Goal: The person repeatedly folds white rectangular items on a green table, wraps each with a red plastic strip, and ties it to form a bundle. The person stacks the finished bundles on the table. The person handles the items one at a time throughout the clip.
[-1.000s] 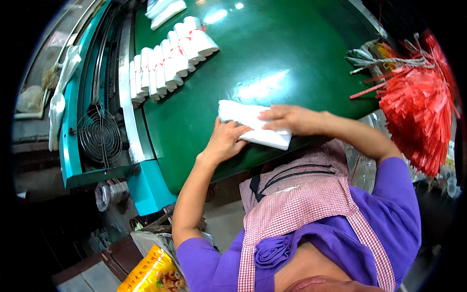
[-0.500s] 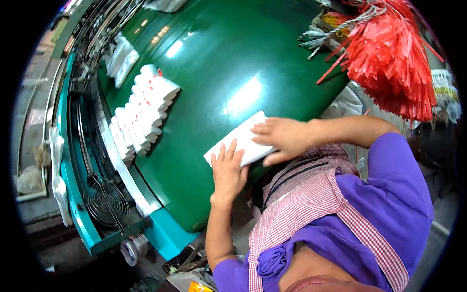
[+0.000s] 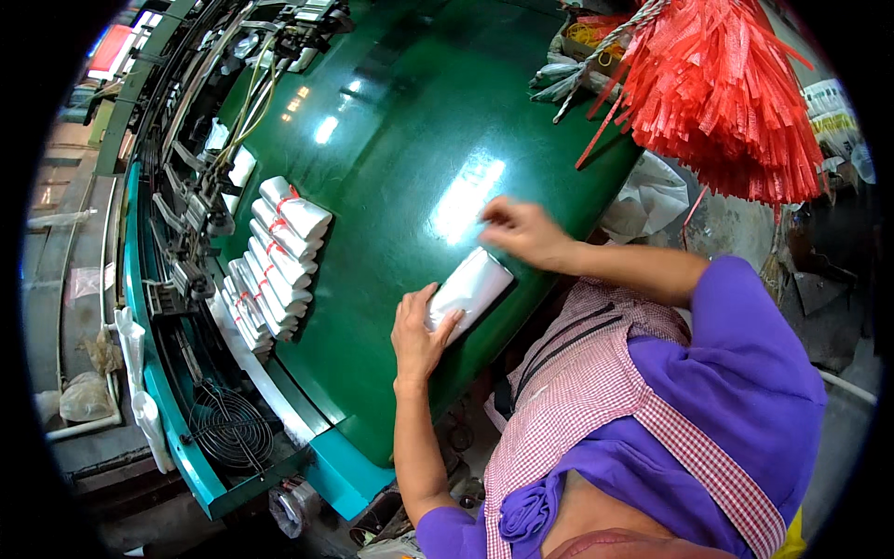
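Observation:
A folded bundle of white plastic film (image 3: 472, 285), flat and narrow, lies near the front edge of the green table (image 3: 391, 121). My left hand (image 3: 419, 331) is closed round its left end, with the thumb along the near side. Just above the bundle's right end, my right hand (image 3: 529, 233) is lifted off it. Its fingers look curled but are smeared by motion, so whether they pinch anything does not show. To the left lies a row of similar white bundles (image 3: 279, 247), overlapping one another, each tied with a red strip.
A thick bunch of red plastic strips (image 3: 717, 102) hangs at the upper right, bound with grey cord (image 3: 633, 28). Machine parts with metal clamps (image 3: 191, 224) run along the table's left side, above a round wire fan guard (image 3: 231, 427). Crumpled white film (image 3: 649, 197) sits beyond the right edge.
My right hand has come off the bundle and up, its fingers curling. The bundle looks narrower and is turned more steeply; my left hand has closed on its end. The view has shifted slightly.

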